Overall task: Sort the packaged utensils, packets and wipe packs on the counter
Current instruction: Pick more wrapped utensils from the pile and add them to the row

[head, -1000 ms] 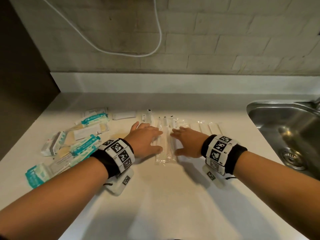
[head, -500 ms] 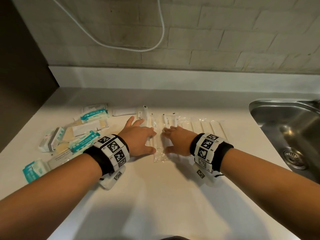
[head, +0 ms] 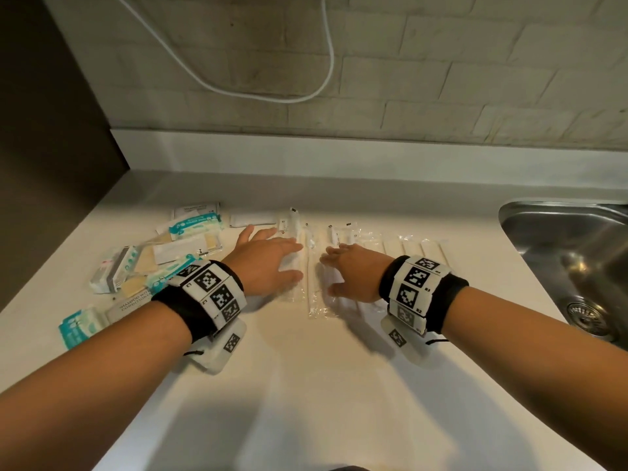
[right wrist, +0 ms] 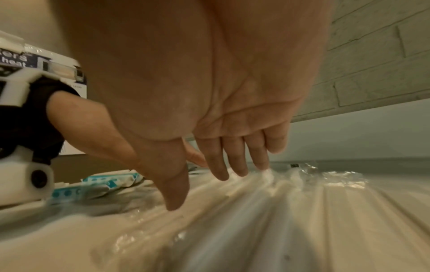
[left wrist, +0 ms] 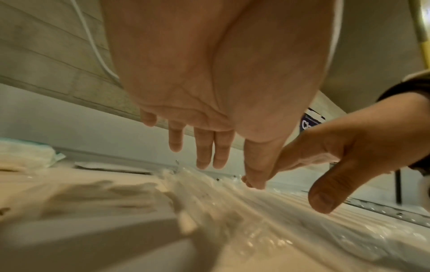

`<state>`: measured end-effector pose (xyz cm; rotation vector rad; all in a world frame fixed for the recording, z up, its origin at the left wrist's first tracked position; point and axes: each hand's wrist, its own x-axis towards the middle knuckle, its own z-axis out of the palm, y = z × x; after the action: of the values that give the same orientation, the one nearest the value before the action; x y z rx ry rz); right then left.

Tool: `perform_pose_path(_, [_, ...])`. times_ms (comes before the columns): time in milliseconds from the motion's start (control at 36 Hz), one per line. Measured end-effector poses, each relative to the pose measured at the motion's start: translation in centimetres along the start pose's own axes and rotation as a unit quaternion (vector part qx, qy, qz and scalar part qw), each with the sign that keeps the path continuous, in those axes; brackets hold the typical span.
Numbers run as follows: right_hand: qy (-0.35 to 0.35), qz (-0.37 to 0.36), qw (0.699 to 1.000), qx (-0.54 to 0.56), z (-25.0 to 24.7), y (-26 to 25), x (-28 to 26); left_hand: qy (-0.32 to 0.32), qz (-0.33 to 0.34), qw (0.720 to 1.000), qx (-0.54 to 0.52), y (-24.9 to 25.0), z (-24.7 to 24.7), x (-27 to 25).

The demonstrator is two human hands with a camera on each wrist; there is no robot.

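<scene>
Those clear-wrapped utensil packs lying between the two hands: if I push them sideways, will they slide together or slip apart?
The utensil packs look light and thin, lying flat in glossy, crinkled wrap, so they would likely slide easily on the smooth counter. The film probably makes them slip over each other rather than move together. Each seems stiff along its length, loose at the wrap's ends.

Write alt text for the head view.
Both hands, left hand and right hand, lie flat, fingers straight, on clear-wrapped utensils on a white counter. Teal wipe packs lie left; a steel sink sits right.
</scene>
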<state>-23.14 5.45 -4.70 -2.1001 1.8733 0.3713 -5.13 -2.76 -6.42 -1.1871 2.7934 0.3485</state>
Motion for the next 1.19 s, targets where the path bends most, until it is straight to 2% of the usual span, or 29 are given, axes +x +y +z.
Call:
perform_pose_path(139, [0.025, -0.021, 0.999, -0.005, -1.1, -1.6, 1.1, 0.020, -0.052, 0.998, -0.004, -1.8, -0.2, 0.2])
perform_pose_path(222, [0.035, -0.026, 0.999, -0.007, -1.4, -2.6, 2.1, 0.007, -0.068, 0.998, -0.001, -2.2, 0.2, 0.4])
perform_pose_path(444, [0.021, 0.007, 0.999, -0.031, -0.6, -3.4, 4.5, -0.002, -0.066, 0.998, 0.023, -2.5, 0.5, 0.0])
perform_pose_path(806, [0.031, -0.020, 0.999, -0.012, 0.7, -3.8, 3.9, -0.009, -0.054, 0.998, 0.012, -3.3, 0.5, -0.6])
perform_pose_path(1194, [0.032, -0.017, 0.999, 0.010, 0.4, -3.8, 3.1, -0.011, -0.041, 0.999, 0.024, -2.8, 0.7, -1.2])
